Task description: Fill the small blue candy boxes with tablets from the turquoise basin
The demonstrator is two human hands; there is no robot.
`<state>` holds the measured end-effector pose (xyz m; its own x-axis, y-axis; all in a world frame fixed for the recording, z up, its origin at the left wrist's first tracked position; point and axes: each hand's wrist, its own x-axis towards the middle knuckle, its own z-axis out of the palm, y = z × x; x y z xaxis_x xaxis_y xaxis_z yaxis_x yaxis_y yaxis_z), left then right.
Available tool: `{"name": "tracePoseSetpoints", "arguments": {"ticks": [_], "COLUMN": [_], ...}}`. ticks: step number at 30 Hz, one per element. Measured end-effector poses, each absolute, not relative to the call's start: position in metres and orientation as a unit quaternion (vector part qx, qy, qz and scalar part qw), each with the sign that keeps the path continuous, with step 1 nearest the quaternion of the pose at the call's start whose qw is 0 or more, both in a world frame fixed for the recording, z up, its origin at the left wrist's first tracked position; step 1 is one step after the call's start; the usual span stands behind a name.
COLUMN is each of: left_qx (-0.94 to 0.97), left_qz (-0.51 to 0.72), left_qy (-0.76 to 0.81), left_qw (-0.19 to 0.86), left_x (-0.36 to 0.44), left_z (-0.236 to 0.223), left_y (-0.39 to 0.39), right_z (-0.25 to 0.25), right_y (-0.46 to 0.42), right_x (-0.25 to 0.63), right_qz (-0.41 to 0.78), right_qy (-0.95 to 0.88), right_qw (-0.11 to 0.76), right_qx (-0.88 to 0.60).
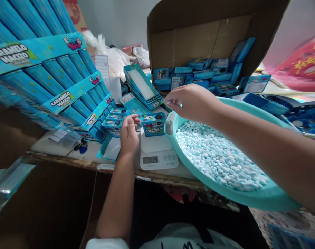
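A small blue candy box (152, 123) stands on a white digital scale (157, 154) whose display shows numbers. My left hand (129, 135) rests beside the box, fingertips touching its left side, fingers curled. My right hand (191, 102) hovers above and to the right of the box, over the rim of a teal basin (253, 197). Its fingers are pinched on a few small white candies. The basin holds a heap of white and pale blue candies (217, 157).
Stacked blue display cartons (43, 76) fill the left. Several small filled boxes (114, 119) sit behind my left hand. An open cardboard box (206, 48) of blue boxes stands at the back. Keys (78, 148) lie near the table edge. Blue lids (309, 119) are at the right.
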<state>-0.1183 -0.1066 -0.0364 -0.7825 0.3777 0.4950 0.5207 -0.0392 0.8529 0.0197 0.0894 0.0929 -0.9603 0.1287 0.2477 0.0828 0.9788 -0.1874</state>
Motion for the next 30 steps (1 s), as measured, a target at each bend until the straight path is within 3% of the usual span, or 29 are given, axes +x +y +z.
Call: {"name": "tracePoseSetpoints", "arguments": {"ticks": [7,16,30], "left_qx": [-0.317,-0.315,-0.323], "left_qz": [-0.631,-0.629,-0.637], "left_qy": [-0.705,-0.709,-0.698], "left_qw": [0.056,0.051,0.059], "left_x": [-0.116,-0.118,-0.117], "left_z": [-0.034,-0.035,-0.035], "left_y": [-0.108,-0.108,-0.107], "right_z": [0.087,0.075,0.078], "right_y": [0.085,0.083,0.078], "right_x": [0.018,0.014,0.013], "right_qz": [0.11,0.115,0.151], "right_qy": [-0.977,-0.983,-0.974], "right_qw": [0.176,0.14,0.138], "right_qx": [-0.036,-0.006,-0.097]}}
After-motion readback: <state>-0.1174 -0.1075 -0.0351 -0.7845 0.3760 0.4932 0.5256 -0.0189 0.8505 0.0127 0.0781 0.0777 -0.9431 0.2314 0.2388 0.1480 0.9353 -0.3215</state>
